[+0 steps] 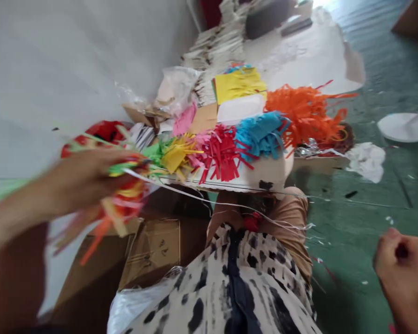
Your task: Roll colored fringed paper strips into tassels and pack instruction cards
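My left hand [87,176], blurred by motion, is closed round a bunch of multicoloured paper tassels [125,202] with red, orange, yellow and green strips hanging down. A white string [181,191] trails from that bunch to the right, over my lap. My right hand [402,260] is away at the far right in a loose fist above the floor; whether anything thin is in it I cannot make out. In front of me lie piles of fringed paper: green [155,152], yellow [177,155], dark pink [223,153], blue [261,132] and orange [299,111].
The fringe lies on a white board [261,171] across my knees. Behind it are a yellow paper stack [240,86], a white tray [240,110] and a clear plastic bag [177,86]. A cardboard box [153,250] stands below left. Crumpled white paper [365,161] lies at the right.
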A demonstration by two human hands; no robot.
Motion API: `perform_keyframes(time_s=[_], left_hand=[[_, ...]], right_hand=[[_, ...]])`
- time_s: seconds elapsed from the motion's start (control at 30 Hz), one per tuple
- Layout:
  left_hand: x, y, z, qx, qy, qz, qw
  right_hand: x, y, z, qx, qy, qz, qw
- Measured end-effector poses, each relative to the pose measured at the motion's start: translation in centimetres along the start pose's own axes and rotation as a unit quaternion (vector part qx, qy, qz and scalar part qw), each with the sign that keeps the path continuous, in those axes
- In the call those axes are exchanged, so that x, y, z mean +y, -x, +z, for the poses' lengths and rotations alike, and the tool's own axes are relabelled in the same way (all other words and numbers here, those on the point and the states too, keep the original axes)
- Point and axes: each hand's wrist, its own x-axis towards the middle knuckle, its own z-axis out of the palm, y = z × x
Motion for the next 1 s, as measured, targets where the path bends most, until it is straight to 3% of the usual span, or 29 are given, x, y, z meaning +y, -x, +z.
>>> perform_keyframes(time_s=[0.07,0.1,0.17,0.23,0.27,0.33,0.43,0.57,0.77,0.87,1.0], left_hand=[[2.8,-2.2,3.6,-0.059,-0.028,0.051,0.997],[4.1,-3.2,5.6,-0.079,-0.032,0.078,0.993],[6.2,-4.5,9.3,-0.085,-0.009,0.109,0.99],[7.5,-5.0,12.1,-0.076,0.041,0.142,0.986],[7.8,-5.1,13.1,-0.072,0.072,0.152,0.983],[7.9,-5.2,14.3,-0.067,0.136,0.16,0.975],[7.3,-5.5,15.1,-0.07,0.206,0.154,0.964],[6.4,-6.1,16.3,-0.107,0.261,0.146,0.948],[5.3,-7.3,18.3,-0.143,0.276,0.155,0.938],[5.4,-7.4,19.4,-0.11,0.24,0.157,0.952],[6.8,-6.9,21.0,-0.02,0.196,0.158,0.968]], right_hand=[[-5.8,1.6,-1.9,0.027,-0.148,-0.104,0.983],[-9.1,2.3,-2.6,0.006,-0.217,-0.138,0.966],[-15.7,3.3,-3.3,-0.1,-0.334,-0.225,0.91],[-21.3,4.0,-2.8,-0.23,-0.371,-0.322,0.84],[-23.4,4.4,-2.2,-0.291,-0.379,-0.345,0.808],[-26.1,5.1,-0.8,-0.363,-0.4,-0.331,0.774],[-27.1,6.5,1.3,-0.403,-0.438,-0.252,0.763],[-26.9,7.3,2.9,-0.412,-0.439,-0.21,0.771],[-27.6,7.2,2.3,-0.508,-0.465,-0.094,0.718],[-28.5,7.1,1.6,-0.494,-0.424,-0.128,0.748],[-30.3,7.7,1.7,-0.468,-0.365,-0.17,0.787]])
